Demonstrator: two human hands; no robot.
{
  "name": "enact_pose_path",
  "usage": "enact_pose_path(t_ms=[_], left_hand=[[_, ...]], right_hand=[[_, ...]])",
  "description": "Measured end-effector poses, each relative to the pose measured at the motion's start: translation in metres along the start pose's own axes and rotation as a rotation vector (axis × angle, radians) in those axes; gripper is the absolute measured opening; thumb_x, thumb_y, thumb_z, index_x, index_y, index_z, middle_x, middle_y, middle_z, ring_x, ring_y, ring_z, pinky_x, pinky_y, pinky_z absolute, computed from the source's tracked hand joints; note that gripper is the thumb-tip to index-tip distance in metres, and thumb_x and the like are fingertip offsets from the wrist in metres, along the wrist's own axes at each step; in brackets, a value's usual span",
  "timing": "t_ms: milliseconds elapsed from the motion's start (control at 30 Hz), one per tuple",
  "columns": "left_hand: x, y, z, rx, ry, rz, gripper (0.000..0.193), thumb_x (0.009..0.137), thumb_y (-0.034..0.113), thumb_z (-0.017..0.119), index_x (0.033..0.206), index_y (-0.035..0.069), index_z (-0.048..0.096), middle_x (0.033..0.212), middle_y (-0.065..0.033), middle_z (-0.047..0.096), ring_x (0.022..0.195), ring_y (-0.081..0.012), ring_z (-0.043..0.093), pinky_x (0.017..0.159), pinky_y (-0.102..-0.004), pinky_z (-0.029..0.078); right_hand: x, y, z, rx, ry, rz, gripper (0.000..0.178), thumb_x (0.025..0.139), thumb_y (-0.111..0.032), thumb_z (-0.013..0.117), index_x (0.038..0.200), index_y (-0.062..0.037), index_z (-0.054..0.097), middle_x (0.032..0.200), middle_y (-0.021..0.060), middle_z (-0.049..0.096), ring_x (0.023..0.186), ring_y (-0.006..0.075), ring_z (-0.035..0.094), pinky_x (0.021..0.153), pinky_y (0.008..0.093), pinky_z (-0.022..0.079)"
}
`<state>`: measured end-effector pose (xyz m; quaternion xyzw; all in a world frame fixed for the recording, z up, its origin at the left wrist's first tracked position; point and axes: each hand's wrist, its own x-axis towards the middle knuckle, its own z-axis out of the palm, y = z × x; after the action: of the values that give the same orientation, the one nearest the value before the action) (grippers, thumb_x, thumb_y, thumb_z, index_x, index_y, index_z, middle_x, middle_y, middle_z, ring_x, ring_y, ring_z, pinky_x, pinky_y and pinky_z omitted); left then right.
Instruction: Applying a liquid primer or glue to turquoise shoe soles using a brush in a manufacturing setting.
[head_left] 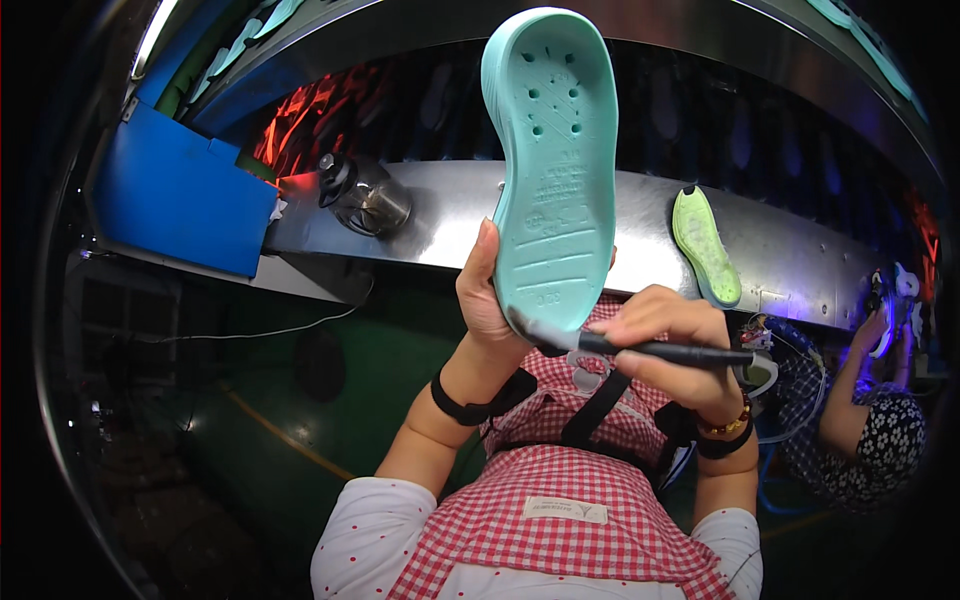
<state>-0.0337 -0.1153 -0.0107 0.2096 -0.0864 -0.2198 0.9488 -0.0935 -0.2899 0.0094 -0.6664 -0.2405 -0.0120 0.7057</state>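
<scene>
Upright in front of me is a turquoise shoe sole [556, 205], its inner face with holes, ridges and raised marks turned toward me. My left hand [486, 290] is closed around the lower end of the sole, thumb along its left edge and the other fingers mostly hidden behind. Between the fingers of my right hand [672, 325] is a brush [690, 353] with a black handle, pointing left. Its pale bristles, slightly blurred, meet or lie just in front of the sole's bottom end; contact is hard to tell.
Beyond my hands runs a shiny metal ledge [440, 215], bearing a dark clear bottle [365, 197] and a yellow-green sole [706, 246]. Red light glows behind it at both ends. A blue panel [175, 190] stands left; a co-worker [880, 440] handles something at far right.
</scene>
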Motion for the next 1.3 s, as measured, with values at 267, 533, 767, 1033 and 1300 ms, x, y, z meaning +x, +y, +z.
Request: enact_pose_path(t_ms=[267,533,767,1033,1300], left_hand=[[0.003,0.003,0.002,0.116,0.059,-0.032,0.069,0.084,0.053,0.037,0.129,0.000,0.032,0.123,-0.0221,0.043,0.106,-0.0378,0.050,0.091,-0.0548,0.038],[0.003,0.008,0.001,0.206,0.051,-0.047,0.071,0.083,0.053,0.039,0.130,0.000,0.031,0.122,-0.0232,0.044,0.106,-0.0375,0.050,0.090,-0.0543,0.040],[0.005,0.012,0.003,0.209,0.021,-0.084,0.068,0.084,0.050,0.038,0.129,0.000,0.032,0.123,-0.0227,0.044,0.107,-0.0378,0.049,0.092,-0.0541,0.038],[0.004,0.013,-0.023,-0.228,-0.068,-0.369,0.053,0.087,0.034,0.040,0.123,-0.005,0.039,0.116,-0.0224,0.050,0.103,-0.0338,0.054,0.091,-0.0447,0.042],[0.000,0.022,-0.011,0.314,0.012,-0.671,0.044,0.086,0.022,0.049,0.119,-0.005,0.044,0.106,-0.0160,0.056,0.090,-0.0176,0.059,0.076,-0.0273,0.049]], right_hand=[[0.006,-0.004,-0.006,0.004,0.026,0.078,0.023,0.068,0.002,0.065,0.090,0.0004,0.064,0.089,0.0133,0.064,0.081,0.0190,0.059,0.074,0.0276,0.046],[0.012,-0.009,-0.020,-0.069,-0.041,-0.004,0.021,0.066,0.002,0.065,0.087,0.0007,0.064,0.087,0.0109,0.065,0.080,0.0187,0.059,0.072,0.0280,0.046],[0.009,-0.011,-0.017,-0.184,-0.079,-0.041,0.021,0.065,-0.001,0.066,0.086,-0.0012,0.065,0.086,0.0097,0.066,0.077,0.0205,0.059,0.071,0.0292,0.046],[0.000,-0.023,-0.019,-0.169,-0.138,-0.063,0.017,0.064,-0.008,0.069,0.080,-0.0047,0.066,0.087,0.0081,0.067,0.074,0.0194,0.060,0.066,0.0287,0.045],[0.001,-0.033,-0.033,-0.379,-0.504,-0.048,0.014,0.073,-0.009,0.063,0.086,-0.0070,0.066,0.088,0.0076,0.066,0.077,0.0192,0.064,0.062,0.0275,0.046]])
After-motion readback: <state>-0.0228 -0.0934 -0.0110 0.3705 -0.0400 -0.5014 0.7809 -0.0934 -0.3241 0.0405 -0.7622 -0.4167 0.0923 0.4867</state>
